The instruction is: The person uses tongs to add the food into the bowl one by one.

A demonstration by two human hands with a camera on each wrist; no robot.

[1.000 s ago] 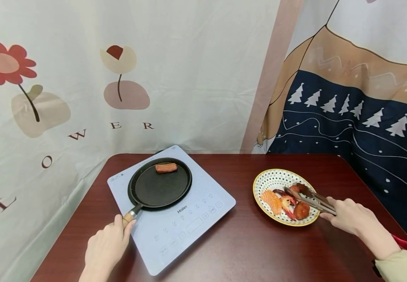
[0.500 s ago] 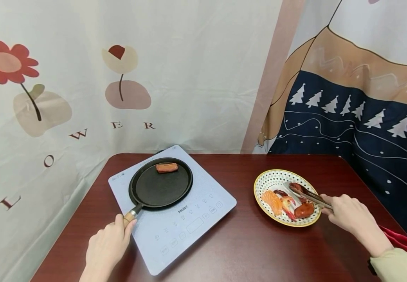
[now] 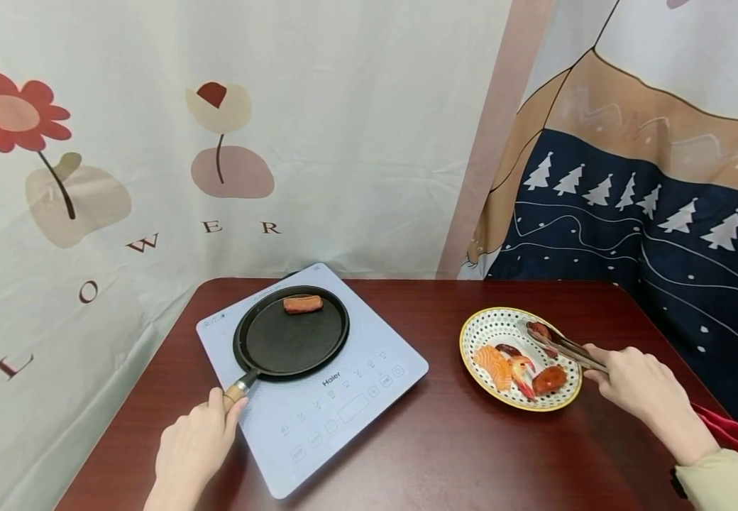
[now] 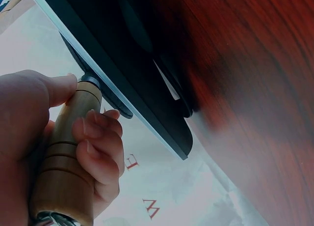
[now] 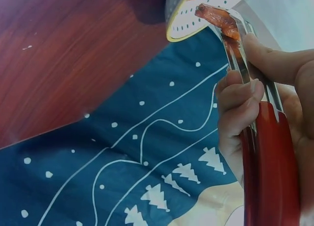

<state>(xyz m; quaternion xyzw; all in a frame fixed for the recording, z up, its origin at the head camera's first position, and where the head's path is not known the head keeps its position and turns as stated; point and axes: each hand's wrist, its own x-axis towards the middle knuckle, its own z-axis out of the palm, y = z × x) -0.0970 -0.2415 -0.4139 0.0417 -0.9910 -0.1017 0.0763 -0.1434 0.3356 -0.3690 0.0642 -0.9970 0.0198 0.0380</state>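
The left hand [image 3: 191, 441] grips the pan handle [image 3: 239, 387], the right hand [image 3: 642, 389] tongs [image 3: 575, 353] above the plate [image 3: 498, 328]

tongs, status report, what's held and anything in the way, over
Left grip on pan handle. Right grip on tongs, brown food piece between them. No obstruction seen between plate and pan.

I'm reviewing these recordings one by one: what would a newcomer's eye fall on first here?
Probably the black pan on the pale cooktop, a sausage near its far edge and the left hand gripping its handle. Next, the dotted plate at right, where the right hand holds tongs against brown meat. Behind, a red flower on the curtain, upper left.
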